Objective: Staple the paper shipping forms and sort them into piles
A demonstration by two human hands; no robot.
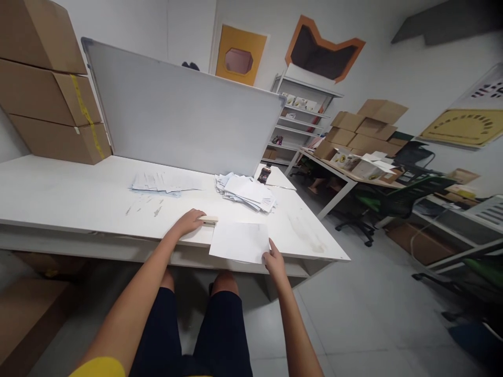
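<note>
Near the front edge of the white table (98, 201), my left hand (190, 222) is closed around a slim cream stapler (209, 219). The stapler points right, close to the upper left corner of a white paper sheet (239, 242); whether they touch I cannot tell. My right hand (274, 258) pinches that sheet by its lower right side, and the paper juts out past the table edge. Farther back lie a messy paper pile (247, 191) and, to its left, a flatter spread of papers (157, 182).
A whiteboard (184, 115) stands upright along the table's back. Stacked cardboard boxes (51, 99) rise at the left end. A dark bottle (264, 174) stands behind the paper pile. To the right are an office chair (408, 196), another table with boxes (357, 131) and metal shelving (302, 112).
</note>
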